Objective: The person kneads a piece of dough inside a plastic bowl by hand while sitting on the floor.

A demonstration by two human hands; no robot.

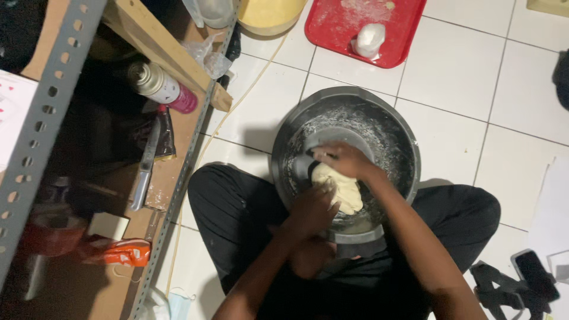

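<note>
dough (342, 191): pale, smooth lump in floury metal bowl (403, 142) | hands: left (313, 208), right (344, 159) pressed on dough

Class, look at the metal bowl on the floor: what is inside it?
Inside the metal bowl lies a pale lump of dough, pressed by the left hand and right hand. Flour coats the wall. The hands hide part of the dough.

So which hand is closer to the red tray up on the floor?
The right hand. It rests on the far side of the dough in the metal bowl, toward the red tray. The left hand presses the dough's near side, farther away.
</note>
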